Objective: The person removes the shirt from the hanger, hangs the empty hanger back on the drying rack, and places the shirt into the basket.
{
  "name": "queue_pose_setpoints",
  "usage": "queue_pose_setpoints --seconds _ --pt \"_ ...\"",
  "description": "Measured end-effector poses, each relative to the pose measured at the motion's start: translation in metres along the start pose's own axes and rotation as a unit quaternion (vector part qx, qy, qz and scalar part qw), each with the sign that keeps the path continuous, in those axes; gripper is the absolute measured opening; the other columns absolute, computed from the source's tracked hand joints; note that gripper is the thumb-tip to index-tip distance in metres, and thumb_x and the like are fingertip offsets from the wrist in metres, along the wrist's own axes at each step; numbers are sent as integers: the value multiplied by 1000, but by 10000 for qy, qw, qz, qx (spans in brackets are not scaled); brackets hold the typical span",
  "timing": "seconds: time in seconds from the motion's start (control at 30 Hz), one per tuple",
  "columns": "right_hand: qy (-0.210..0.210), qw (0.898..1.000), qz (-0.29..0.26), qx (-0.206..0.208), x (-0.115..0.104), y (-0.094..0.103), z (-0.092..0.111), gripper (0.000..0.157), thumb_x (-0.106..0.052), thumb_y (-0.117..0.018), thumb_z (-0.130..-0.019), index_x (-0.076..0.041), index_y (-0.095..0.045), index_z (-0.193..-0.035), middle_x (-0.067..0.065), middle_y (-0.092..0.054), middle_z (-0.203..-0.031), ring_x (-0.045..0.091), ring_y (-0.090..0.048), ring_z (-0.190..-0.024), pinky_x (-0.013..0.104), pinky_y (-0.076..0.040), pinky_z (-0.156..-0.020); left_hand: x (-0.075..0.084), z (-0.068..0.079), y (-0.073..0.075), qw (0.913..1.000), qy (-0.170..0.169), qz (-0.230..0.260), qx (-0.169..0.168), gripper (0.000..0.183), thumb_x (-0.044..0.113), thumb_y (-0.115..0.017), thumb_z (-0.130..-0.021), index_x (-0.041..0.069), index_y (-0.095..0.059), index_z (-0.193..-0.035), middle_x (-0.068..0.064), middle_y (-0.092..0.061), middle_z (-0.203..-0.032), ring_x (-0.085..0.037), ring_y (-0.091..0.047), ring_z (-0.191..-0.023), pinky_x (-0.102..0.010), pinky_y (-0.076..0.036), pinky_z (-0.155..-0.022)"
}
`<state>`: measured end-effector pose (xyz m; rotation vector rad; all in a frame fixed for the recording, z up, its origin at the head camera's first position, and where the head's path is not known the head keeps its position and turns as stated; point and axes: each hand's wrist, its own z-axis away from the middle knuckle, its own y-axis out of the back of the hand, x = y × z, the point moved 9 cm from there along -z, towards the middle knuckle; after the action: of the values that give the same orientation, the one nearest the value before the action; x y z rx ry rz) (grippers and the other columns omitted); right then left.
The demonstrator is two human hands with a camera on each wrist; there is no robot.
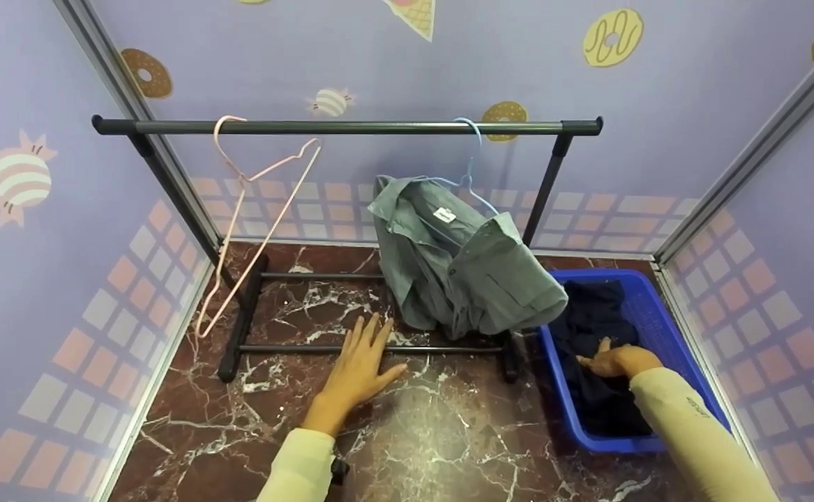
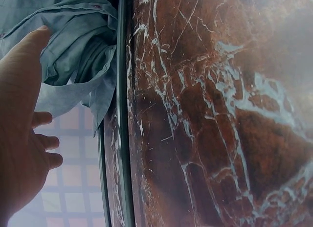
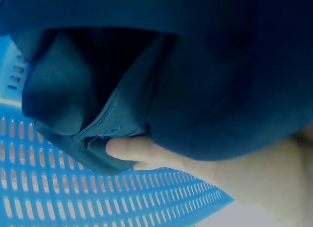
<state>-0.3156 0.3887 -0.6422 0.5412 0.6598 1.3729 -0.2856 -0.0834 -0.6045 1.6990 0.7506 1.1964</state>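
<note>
Whereas the cloth may look merely close by, in the head view it lies directly at my right grip (image 1: pixel 612 360): the dark cloth (image 1: pixel 591 314) sits in the blue basket (image 1: pixel 647 310) on the right, extending to the left of my fingers, its long axis running far to near along the basket. My right grip is clearly the nearer; my left grip (image 1: pixel 359 366) lies well to the left, fingers extended, thumb held apart, holding nothing, low over the marble floor (image 1: pixel 434 418) at the rack's near lower bar (image 1: pixel 441 350). Far left, a bare pink hanger (image 1: pixel 245 179) hangs askew on the rail (image 1: pixel 351 127), on my left grip's side. Between it and the basket, a grey-green shirt (image 1: pixel 476 279) hangs from a blue hanger (image 1: pixel 478 144).

Left wrist view: thumb apart from the fingers, the shirt beyond it; no cloth held.

Right wrist view: my fingers lie against a seamed edge of the dark cloth, which bulges over part of the grip, the basket's slotted wall alongside. Whether I pinch a fold, cannot tell. Judgement: any lift turns on that edge.
</note>
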Motion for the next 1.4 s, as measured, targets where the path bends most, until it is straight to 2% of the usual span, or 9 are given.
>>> queue_pose_setpoints --seconds 0.23,0.4,0.5,0.73,0.9,1.03,1.23,1.33,1.4 --pt "50 9982 -141 574 0 8 9 97 -56 -34 -107 27 -7 -150 62 -14 -144 74 -16 -139 79 -23 -114 -1 -2 6 9999 65 100 17 89 54 -68 -95 15 -28 -164 -21 -21 -170 -47 -13 -157 -62 -14 -127" --pt "-78 9930 -393 1115 5 22 25 99 -61 -35 -106 20 -7 -154 57 -9 -150 79 -13 -135 82 -21 -112 0 -5 15 9999 -15 33 150 90 57 -66 -95 15 -27 -164 -20 -19 -171 -46 -13 -157 -61 -13 -127" --pt "121 9856 -485 1617 4 34 37 95 -59 -38 -106 18 -10 -155 55 -9 -152 82 -12 -133 84 -20 -110 2 -7 21 9996 -80 -5 259 89 57 -65 -95 15 -27 -164 -20 -20 -171 -46 -14 -157 -60 -14 -127" --pt "934 9625 -714 2446 -12 53 57 91 -53 -43 -107 17 -14 -156 53 -12 -154 80 -13 -135 83 -19 -111 7 -10 38 9986 -185 -37 491 89 56 -66 -95 13 -28 -164 -20 -22 -170 -47 -16 -157 -61 -16 -127" --pt "1443 9426 -1128 2793 -24 63 75 92 -53 -46 -107 11 -6 -160 47 -7 -160 67 -13 -146 75 -17 -118 11 -13 55 9971 -314 -74 686 89 56 -65 -96 11 -29 -163 -22 -22 -169 -47 -16 -157 -63 -17 -126" --pt "1826 9224 -1482 3063 -36 73 97 90 -49 -49 -107 6 -3 -163 41 -9 -164 60 -14 -150 73 -17 -120 12 -17 67 9966 -289 -80 768 89 57 -64 -96 13 -27 -164 -20 -19 -171 -45 -14 -158 -61 -15 -127" --pt "2341 8884 -1668 3579 -59 91 128 79 -42 -52 -108 1 -14 -164 34 -21 -165 57 -23 -149 72 -22 -118 17 -23 83 9953 -359 -202 872 88 58 -61 -97 14 -27 -164 -19 -19 -171 -44 -14 -158 -60 -15 -127" --pt "2592 8719 -1676 3802 -73 102 142 74 -37 -54 -108 -2 -20 -164 30 -25 -165 55 -28 -149 71 -25 -118 21 -25 92 9932 -477 -214 1036 87 57 -63 -96 12 -29 -163 -21 -23 -169 -46 -17 -157 -61 -17 -127" --pt "2738 8637 -1676 3885 -83 108 151 72 -34 -55 -108 -4 -22 -164 28 -27 -166 54 -32 -147 70 -27 -117 22 -27 96 9922 -525 -234 1107 86 56 -63 -96 12 -30 -163 -22 -24 -169 -47 -18 -156 -62 -18 -126"
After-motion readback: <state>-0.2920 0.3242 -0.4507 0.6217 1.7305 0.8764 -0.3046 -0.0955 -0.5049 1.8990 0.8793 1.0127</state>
